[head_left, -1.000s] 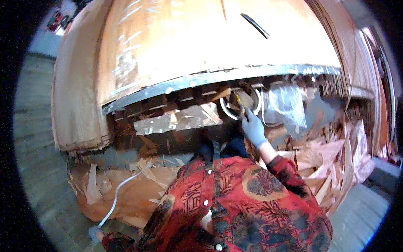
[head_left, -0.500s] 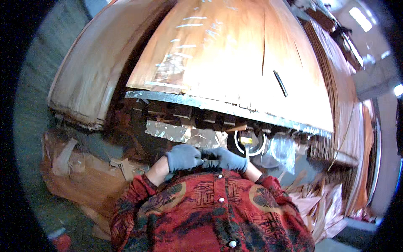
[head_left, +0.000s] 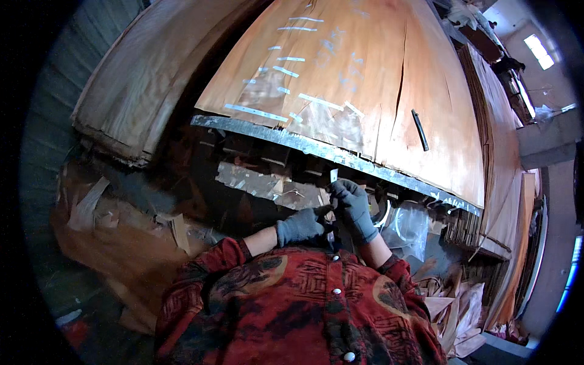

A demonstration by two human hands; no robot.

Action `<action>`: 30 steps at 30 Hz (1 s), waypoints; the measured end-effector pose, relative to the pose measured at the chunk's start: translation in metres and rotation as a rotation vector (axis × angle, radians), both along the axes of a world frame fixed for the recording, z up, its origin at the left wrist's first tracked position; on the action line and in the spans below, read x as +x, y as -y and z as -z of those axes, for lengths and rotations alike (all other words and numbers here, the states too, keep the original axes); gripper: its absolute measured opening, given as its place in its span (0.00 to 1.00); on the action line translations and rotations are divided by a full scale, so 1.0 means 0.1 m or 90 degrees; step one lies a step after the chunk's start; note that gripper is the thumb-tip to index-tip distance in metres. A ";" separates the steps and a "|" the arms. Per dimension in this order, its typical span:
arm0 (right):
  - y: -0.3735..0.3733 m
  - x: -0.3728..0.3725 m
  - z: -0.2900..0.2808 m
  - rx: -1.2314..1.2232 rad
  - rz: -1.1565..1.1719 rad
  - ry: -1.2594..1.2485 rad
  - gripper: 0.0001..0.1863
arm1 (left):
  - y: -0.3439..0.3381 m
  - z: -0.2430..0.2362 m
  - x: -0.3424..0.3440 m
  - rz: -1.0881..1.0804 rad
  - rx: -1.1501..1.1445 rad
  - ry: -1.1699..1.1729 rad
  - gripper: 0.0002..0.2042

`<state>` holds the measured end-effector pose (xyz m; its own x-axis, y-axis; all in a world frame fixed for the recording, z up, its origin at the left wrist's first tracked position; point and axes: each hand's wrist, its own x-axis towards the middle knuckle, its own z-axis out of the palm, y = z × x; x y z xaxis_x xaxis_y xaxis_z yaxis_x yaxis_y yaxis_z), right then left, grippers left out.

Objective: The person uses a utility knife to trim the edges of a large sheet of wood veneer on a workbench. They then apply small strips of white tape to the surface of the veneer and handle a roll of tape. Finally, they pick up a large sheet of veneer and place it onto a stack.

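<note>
Both my hands wear grey gloves and are close together in front of my waist. My right hand (head_left: 354, 210) is raised slightly higher and pinches a short white tape strip (head_left: 334, 175) that sticks up from its fingertips. Just beside it, my left hand (head_left: 302, 225) is closed, its fingers toward a dark thing at my waist; what it grips is hidden. Beyond them lies a large wood veneer sheet (head_left: 371, 85) with a long dark split on its right side. Several white tape strips are stuck across its left part, around a patched area.
A metal edge strip (head_left: 292, 139) runs along the sheet's near side. On the veneer rests a thin black bar (head_left: 420, 129). Another veneer stack (head_left: 140, 79) stands at left, more sheets (head_left: 496, 140) at right. A clear plastic bag (head_left: 409, 230) hangs below the edge; veneer scraps (head_left: 115, 243) cover the lower left.
My right hand has risen from my waist and moved right, and a white tape strip now shows in its fingers. My left hand has shifted right. The view has turned slightly.
</note>
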<state>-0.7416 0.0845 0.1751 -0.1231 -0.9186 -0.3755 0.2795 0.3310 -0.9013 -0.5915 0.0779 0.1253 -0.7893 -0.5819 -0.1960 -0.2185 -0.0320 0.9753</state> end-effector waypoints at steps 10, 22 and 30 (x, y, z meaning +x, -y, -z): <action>0.31 -0.49 0.02 0.030 0.008 0.028 0.10 | 0.09 -0.20 -0.04 -0.047 -0.128 0.289 0.11; 0.99 -1.48 -0.25 -0.252 -0.286 -0.454 0.09 | 0.67 -0.24 0.69 -0.568 -0.553 0.408 0.33; 1.28 -0.86 0.24 -0.337 -0.584 -0.887 0.16 | 1.75 0.28 0.47 -0.342 -0.639 0.558 0.32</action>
